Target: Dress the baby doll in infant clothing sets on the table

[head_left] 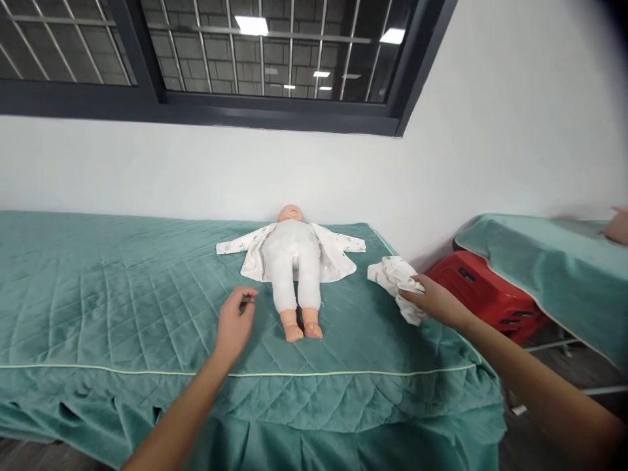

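Observation:
A baby doll (294, 258) lies on its back on the green quilted bedcover, its feet pointing toward me. Its arms are inside the sleeves of a white printed jacket (338, 258), whose front is spread wide on both sides. To the right of the doll, my right hand (436, 302) grips a crumpled white printed baby garment (395, 280) near the bed's right edge. My left hand (238, 320) hovers left of the doll's legs, fingers loosely bent and thumb apart, with nothing in it.
The green bedcover (122, 294) has a pale piped edge at the front. A red plastic stool (481, 288) stands in the gap on the right, beside another green-covered bed (554, 255). Behind are a white wall (196, 167) and a dark-framed window (275, 111) with bars.

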Action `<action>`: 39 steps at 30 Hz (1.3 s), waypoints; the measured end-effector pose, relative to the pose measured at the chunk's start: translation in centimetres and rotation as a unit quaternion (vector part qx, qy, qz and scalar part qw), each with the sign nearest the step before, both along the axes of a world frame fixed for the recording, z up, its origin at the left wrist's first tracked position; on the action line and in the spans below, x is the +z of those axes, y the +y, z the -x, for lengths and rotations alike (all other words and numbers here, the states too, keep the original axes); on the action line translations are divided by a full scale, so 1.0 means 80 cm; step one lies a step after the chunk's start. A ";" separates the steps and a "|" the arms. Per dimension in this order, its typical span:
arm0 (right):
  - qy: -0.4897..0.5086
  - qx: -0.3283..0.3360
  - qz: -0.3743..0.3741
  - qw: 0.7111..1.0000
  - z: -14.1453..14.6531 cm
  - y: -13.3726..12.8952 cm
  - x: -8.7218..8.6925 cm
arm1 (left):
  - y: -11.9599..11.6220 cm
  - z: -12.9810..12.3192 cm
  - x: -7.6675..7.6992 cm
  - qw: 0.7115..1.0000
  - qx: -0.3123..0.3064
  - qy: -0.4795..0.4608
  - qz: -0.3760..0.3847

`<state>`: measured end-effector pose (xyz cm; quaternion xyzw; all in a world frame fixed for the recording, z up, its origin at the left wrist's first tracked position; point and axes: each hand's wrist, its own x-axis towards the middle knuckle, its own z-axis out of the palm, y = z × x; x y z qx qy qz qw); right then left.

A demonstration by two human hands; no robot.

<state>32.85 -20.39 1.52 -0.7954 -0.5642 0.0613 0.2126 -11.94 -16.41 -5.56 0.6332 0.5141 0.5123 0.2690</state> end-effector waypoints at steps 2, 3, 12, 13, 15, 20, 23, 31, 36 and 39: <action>0.094 0.024 0.028 0.995 0.034 -0.005 0.026 | -0.016 -0.016 0.021 0.998 -0.055 -0.016 0.010; 0.183 0.053 0.038 0.981 0.055 -0.008 0.041 | -0.024 -0.025 0.034 0.995 -0.092 -0.020 0.012; 0.557 0.251 0.054 0.790 0.220 -0.029 0.128 | -0.079 -0.088 0.145 0.951 -0.255 0.102 -0.141; 0.559 0.258 0.052 0.786 0.229 -0.031 0.133 | -0.080 -0.087 0.152 0.953 -0.237 0.105 -0.154; 0.540 0.262 0.047 0.798 0.242 -0.034 0.142 | -0.083 -0.079 0.165 0.965 -0.199 0.081 -0.152; 0.448 0.257 0.037 0.855 0.252 -0.044 0.165 | -0.095 -0.046 0.202 0.988 -0.138 -0.043 -0.051; 0.402 0.261 0.001 0.878 0.256 -0.051 0.179 | -0.100 -0.029 0.220 0.981 -0.146 -0.127 0.007; 0.435 0.341 -0.148 0.820 0.273 -0.082 0.218 | -0.108 -0.010 0.232 0.924 -0.143 -0.322 0.150; 0.204 0.445 -0.117 0.864 0.313 -0.125 0.176 | -0.114 -0.017 0.244 0.864 -0.204 -0.396 0.235; 0.146 0.460 -0.133 0.866 0.327 -0.138 0.145 | -0.115 -0.025 0.244 0.853 -0.235 -0.377 0.275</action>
